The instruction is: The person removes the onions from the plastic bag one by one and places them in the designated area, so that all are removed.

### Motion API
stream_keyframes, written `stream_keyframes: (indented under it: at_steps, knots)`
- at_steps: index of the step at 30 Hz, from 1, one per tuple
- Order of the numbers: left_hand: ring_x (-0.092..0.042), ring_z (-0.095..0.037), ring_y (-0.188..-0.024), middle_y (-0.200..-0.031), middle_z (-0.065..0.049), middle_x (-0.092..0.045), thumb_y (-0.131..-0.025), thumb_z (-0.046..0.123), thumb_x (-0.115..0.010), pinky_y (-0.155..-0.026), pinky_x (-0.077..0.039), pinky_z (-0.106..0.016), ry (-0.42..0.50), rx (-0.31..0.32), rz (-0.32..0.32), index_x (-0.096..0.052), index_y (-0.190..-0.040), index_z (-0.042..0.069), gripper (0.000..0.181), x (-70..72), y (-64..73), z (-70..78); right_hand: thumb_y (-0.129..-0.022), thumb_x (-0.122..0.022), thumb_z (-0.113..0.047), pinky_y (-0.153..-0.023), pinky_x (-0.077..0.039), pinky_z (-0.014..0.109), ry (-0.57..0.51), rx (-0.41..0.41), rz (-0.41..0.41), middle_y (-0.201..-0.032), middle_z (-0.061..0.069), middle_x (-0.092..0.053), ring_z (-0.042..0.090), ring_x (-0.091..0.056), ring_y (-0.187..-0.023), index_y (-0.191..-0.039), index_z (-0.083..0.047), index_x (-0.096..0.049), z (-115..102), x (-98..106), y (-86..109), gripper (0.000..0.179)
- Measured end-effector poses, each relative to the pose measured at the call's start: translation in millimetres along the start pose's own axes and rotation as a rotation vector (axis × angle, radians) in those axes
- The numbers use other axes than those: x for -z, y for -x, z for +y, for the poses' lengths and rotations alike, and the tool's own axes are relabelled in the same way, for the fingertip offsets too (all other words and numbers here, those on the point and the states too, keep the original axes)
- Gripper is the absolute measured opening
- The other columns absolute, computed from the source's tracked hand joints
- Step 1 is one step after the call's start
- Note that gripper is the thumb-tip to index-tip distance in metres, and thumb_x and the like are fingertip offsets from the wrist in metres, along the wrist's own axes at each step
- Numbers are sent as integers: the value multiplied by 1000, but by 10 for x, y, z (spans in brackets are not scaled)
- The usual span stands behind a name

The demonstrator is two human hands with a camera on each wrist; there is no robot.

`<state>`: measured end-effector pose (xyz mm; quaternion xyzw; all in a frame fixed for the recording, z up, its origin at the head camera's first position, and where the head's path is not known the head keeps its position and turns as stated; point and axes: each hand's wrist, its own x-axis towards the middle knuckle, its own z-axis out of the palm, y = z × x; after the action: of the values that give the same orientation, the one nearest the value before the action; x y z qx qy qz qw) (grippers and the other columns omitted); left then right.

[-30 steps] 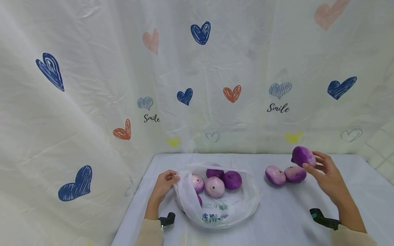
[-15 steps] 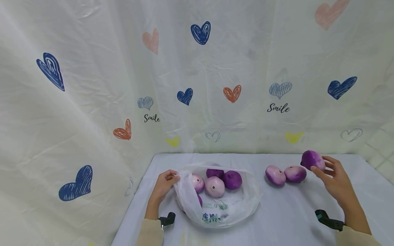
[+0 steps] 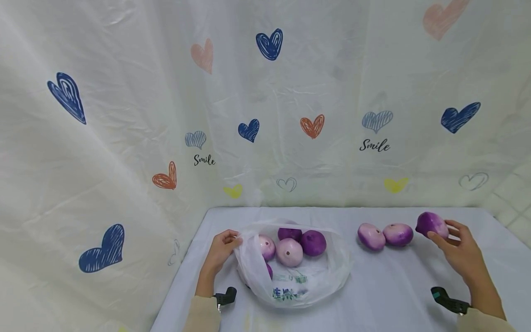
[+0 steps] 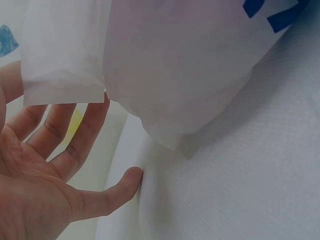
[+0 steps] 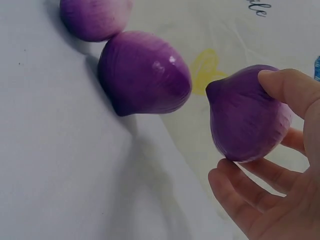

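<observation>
My left hand (image 3: 223,249) pinches the left edge of a white plastic bag (image 3: 298,293). In the left wrist view a flap of the bag (image 4: 170,65) hides some fingertips, and one finger (image 4: 120,192) sticks out apart. Inside the open-mouthed bag lie several purple onions (image 3: 289,252). At the right, my right hand (image 3: 456,244) grips another purple onion (image 3: 432,224) between thumb and fingers, its pointed end facing left. Two onions (image 3: 371,237) (image 3: 398,234) sit side by side on the table, just left of the held one; the right wrist view shows the nearer onion (image 5: 145,72) close by.
A white cloth covers the table (image 3: 373,286). Behind it and along the left hangs a pale curtain (image 3: 332,83) printed with hearts and "Smile". Dark wrist mounts (image 3: 226,296) sit at both sleeves.
My right hand has moved right and lower with its onion, from above the two loose onions to beside them. My left hand and the bag stay in place.
</observation>
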<state>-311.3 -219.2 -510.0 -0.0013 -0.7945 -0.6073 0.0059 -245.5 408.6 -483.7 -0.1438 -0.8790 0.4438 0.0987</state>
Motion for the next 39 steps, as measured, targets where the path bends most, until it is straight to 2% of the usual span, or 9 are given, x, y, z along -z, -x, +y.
stream_keyframes:
  at_steps: [4,7,9,12,17,21,23,27,39]
  knots:
    - [-60,-19,-82,-91,-6,-67,-95,19,-74,-77,-52,-37,1,1,1,-71,-110,8,19,3,0,-8,-101,-54,-53,-82,-47,62,12,-19,-5,-158,42,-19,63,-34,-132,-161,1,-6,100,-8,-25,94]
    - [-60,-19,-81,-91,-6,-67,-95,19,-74,-76,-52,-37,-5,-9,0,-71,-109,7,19,6,0,-15,-101,-55,-54,-74,-50,44,34,-14,-15,-157,43,-22,62,-37,-131,-160,2,-7,166,-16,-47,94]
    - [-60,-19,-81,-90,-6,-67,-95,20,-74,-75,-52,-37,-9,-12,2,-71,-109,7,19,7,1,-17,-101,-55,-53,-68,-43,28,51,-2,-23,-155,43,-25,61,-38,-128,-160,3,-9,204,-25,-55,93]
    - [-60,-18,-80,-90,-6,-67,-94,20,-74,-75,-52,-37,-12,-19,4,-70,-109,7,20,7,-1,-17,-101,-56,-51,-66,-36,21,71,17,-31,-152,44,-29,60,-40,-126,-158,4,-12,245,-46,-60,91]
    - [-59,-17,-79,-91,-8,-67,-94,18,-74,-73,-51,-36,-2,-20,7,-70,-109,5,20,1,-9,-22,-101,-54,-52,-77,-45,43,86,5,-47,-151,45,-27,62,-39,-128,-158,5,-11,282,-86,-82,91]
    - [-57,-17,-79,-91,-10,-66,-95,12,-71,-75,-50,-37,-17,-17,29,-69,-110,1,19,-34,81,119,-101,-54,-51,-78,-43,43,107,13,-48,-149,47,-30,62,-41,-128,-157,7,-13,334,-110,-104,91]
    - [-57,-17,-79,-91,-10,-66,-96,10,-70,-76,-50,-38,-27,-13,41,-69,-111,0,18,-46,92,138,-101,-53,-52,-82,-44,50,109,3,-58,-149,47,-28,63,-40,-128,-157,8,-11,348,-118,-113,92]
    - [-57,-17,-79,-91,-9,-66,-96,12,-71,-74,-50,-37,-25,-15,38,-69,-111,1,19,-34,17,26,-102,-53,-53,-95,-38,69,104,-9,-73,-150,48,-24,63,-37,-129,-157,8,-9,362,-150,-125,94]
    - [-60,-18,-81,-91,-7,-67,-93,21,-76,-75,-51,-36,4,-6,-1,-70,-109,6,23,6,3,10,-101,-56,-51,-92,-39,68,129,29,-39,-144,49,-29,62,-41,-123,-155,11,-13,361,-224,-151,93]
